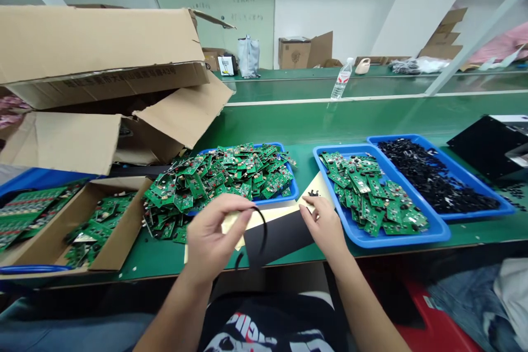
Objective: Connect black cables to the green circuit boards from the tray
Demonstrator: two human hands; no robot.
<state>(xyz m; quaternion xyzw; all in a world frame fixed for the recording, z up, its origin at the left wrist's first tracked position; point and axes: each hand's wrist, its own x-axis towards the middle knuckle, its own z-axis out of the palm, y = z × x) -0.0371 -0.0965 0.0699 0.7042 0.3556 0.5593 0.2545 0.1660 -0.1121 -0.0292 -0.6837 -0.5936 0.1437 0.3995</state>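
Observation:
My left hand [218,235] pinches a thin black strip [264,231] between thumb and forefinger; it curves down over a black sheet [284,237]. My right hand [325,226] has its thumb and fingers closed at the sheet's upper right corner. Beneath the sheet lies cream-coloured paper [325,188]. A few small black pieces [313,193] rest on the paper, just beyond my right fingers. Behind my left hand, green circuit boards [231,170] are heaped in and over a blue tray [293,190].
To the right stand a blue tray [358,241] of circuit boards and another tray [499,210] of small black parts. On the left are a cardboard tray [124,236] with boards and a large open carton [103,38]. A water bottle [342,80] stands farther back.

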